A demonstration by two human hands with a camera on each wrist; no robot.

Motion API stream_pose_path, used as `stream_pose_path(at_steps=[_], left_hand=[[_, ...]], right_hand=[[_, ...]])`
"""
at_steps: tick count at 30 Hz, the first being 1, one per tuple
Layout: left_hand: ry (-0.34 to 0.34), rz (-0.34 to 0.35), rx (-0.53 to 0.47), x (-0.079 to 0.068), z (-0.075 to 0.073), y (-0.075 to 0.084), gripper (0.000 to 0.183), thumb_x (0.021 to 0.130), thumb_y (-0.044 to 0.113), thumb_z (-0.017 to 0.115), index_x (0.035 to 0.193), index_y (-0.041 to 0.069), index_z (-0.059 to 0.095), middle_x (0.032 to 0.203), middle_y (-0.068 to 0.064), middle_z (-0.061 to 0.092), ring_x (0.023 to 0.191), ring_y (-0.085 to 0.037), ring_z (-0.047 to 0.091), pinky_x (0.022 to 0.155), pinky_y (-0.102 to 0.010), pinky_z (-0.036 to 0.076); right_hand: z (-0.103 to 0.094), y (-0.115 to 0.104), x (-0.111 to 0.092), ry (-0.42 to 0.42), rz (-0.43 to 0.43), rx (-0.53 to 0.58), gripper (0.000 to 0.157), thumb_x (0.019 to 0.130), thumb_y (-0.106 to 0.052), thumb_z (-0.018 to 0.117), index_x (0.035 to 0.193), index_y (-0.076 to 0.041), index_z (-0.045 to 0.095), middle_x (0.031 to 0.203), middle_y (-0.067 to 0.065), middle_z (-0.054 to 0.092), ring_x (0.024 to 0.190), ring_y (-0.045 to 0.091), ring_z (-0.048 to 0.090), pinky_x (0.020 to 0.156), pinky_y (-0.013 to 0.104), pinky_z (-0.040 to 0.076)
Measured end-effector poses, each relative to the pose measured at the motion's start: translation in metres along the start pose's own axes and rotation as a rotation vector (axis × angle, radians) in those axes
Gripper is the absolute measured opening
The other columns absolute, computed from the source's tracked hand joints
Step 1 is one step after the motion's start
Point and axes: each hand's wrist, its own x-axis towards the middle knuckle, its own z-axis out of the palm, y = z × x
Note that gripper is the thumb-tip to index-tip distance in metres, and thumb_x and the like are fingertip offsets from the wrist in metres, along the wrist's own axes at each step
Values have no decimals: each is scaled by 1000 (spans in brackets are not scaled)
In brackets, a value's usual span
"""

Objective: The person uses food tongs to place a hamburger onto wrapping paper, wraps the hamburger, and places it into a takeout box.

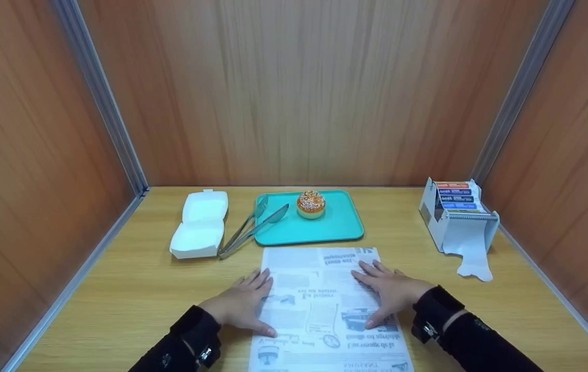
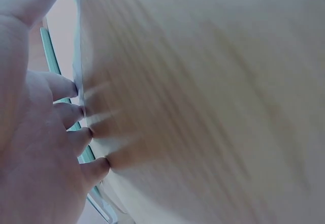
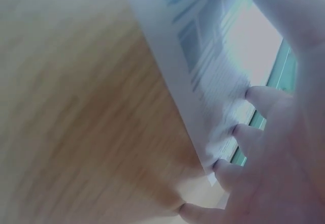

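A sheet of newsprint-patterned wrapping paper [image 1: 319, 305] lies flat on the table in front of the person. The left hand [image 1: 244, 302] rests at the sheet's left edge, fingers spread, thumb on the paper. Over the right edge spreads the right hand [image 1: 392, 289], with its thumb and fingertips on the print. In the right wrist view the paper's edge [image 3: 177, 102] runs under the fingers, and the little finger touches the wooden table. Beyond the sheet, a round bun [image 1: 311, 204] with a sprinkled top sits on a teal tray [image 1: 319, 230].
Metal tongs [image 1: 252, 230] lean across the tray's left side. An opened white foam box [image 1: 198, 238] stands left of them. At the right is a white dispenser [image 1: 441, 232] holding several coloured packets, with a white strip [image 1: 474, 263] hanging out. Wooden walls [image 1: 283, 93] enclose the table.
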Motion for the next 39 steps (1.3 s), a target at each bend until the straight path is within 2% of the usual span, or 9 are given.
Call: stream_pose_path(at_steps=[15,24,30,33,37,39], left_hand=[[10,2,10,5,-1,2,126,83,74,77,166,-4,24,175,-26,8,163,-44,7,128,-64,13],[17,9,5,6,0,2,125,83,71,79,166,-5,23,175,-26,9,163,-43,8,128,-64,13],[7,-4,-5,6,-1,2,125,83,71,79,166,-4,23,175,-26,8,163,-43,7,128,-64,12],[-22,-20,1,5,-5,3,125,83,72,79,167,-2,24,176,-25,9,163,-42,7,129,-62,13],[-77,-65,-26,6,-18,5,120,84,68,80,167,0,26,176,-22,12,164,-38,11,130,-54,16],[-69,-86,-60,7,-26,5,115,86,62,81,166,-1,27,175,-23,14,163,-37,14,130,-51,18]], right_hand=[[0,8,1,14,-3,26,120,77,-67,87,171,-27,24,180,8,4,163,43,-2,122,77,4],[-1,7,-1,30,-68,20,121,79,-61,89,171,-15,25,179,17,5,161,51,-2,117,83,4],[-2,6,0,18,-45,26,121,79,-62,89,171,-19,24,179,15,4,162,48,-3,119,81,3],[-2,5,1,12,-38,25,120,79,-62,88,171,-20,24,179,14,4,162,47,-3,120,79,2],[-1,3,1,1,-27,27,120,79,-63,88,172,-21,23,180,12,3,163,46,-3,121,78,2],[-1,2,2,-1,-21,28,120,79,-63,88,172,-22,23,180,11,3,163,45,-3,122,77,2]])
